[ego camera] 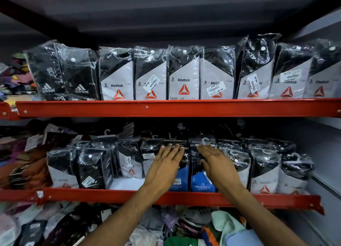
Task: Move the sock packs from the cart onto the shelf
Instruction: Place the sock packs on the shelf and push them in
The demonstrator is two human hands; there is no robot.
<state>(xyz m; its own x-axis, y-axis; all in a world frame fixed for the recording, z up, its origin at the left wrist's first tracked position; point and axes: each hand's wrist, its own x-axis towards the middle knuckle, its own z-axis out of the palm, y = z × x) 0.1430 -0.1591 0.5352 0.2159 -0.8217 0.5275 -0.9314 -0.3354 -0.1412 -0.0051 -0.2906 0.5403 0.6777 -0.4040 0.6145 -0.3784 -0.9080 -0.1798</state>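
Two blue-labelled Jockey sock packs stand side by side on the middle red shelf (177,197). My left hand (167,162) lies flat, fingers spread, against the left Jockey pack (180,179). My right hand (215,161) rests flat on the right Jockey pack (202,183), fingertips near its white hanger hook. Neither hand grips anything. Black-and-white Reebok packs (263,172) and a dark pack (94,170) flank them on this shelf. The cart is out of view.
The upper shelf (166,108) holds a full row of Reebok packs (183,74) and two Adidas packs (62,74) at its left. Loose folded clothes (193,225) fill the space below. Mixed garments (20,164) pile at the left. A grey wall panel (317,140) closes the right.
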